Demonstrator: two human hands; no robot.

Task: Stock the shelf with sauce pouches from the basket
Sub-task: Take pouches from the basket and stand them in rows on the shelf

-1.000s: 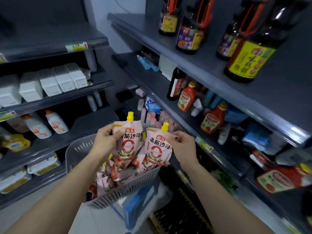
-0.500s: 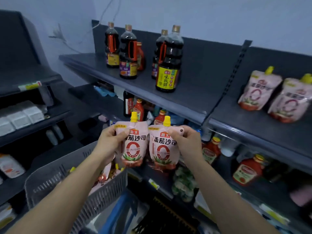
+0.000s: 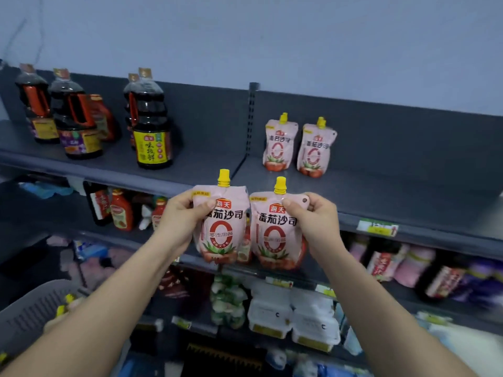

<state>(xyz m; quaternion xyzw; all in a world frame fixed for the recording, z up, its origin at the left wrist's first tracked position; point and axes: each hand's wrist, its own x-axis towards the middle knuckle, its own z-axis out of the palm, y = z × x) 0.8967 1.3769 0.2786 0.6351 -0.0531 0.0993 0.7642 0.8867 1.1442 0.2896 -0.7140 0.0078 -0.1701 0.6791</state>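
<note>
left hand (image 3: 181,216) gripping one pink pouch (image 3: 221,227) by its top corner, right hand (image 3: 313,217) pinching a second pouch (image 3: 275,235) likewise. both upright, side by side, just before the top shelf's front edge (image 3: 408,221). two stocked pouches (image 3: 277,144) against the shelf's back. basket (image 3: 30,308) low at left.

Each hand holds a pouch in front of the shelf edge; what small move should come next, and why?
Probably lift both forward onto the top shelf. The left hand and right hand each pinch a tomato sauce pouch upright below the two shelved pouches, and the space in front of those looks free.
</note>
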